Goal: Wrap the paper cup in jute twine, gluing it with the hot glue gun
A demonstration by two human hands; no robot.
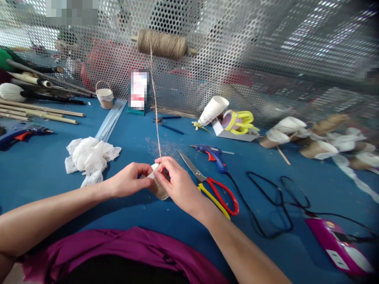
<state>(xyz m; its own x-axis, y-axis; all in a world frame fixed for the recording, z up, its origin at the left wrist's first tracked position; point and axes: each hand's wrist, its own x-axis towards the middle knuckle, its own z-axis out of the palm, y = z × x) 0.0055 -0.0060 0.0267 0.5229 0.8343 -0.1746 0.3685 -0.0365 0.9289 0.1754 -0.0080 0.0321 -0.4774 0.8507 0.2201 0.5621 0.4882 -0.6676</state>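
Note:
My left hand (pixel 128 180) and my right hand (pixel 174 182) meet over a small paper cup (pixel 158 188) that is partly wrapped in jute twine. The left fingers grip the cup's white rim. My right thumb and forefinger pinch a strand of twine (pixel 155 98) at the cup. That strand runs taut up to a jute spool (pixel 162 44) mounted on the perforated metal screen. Most of the cup is hidden behind my hands.
Red-and-yellow scissors (pixel 211 185) and a blue glue gun (pixel 213 154) lie right of my hands, with black cables (pixel 275 201) and a pink device (pixel 337 242) beyond. White lace (pixel 89 156) lies left. Bamboo sticks (pixel 35 110), a second glue gun (pixel 20 132), a finished basket cup (pixel 104 96), white cups (pixel 213 109) and several wrapped cups (pixel 319 144) line the back.

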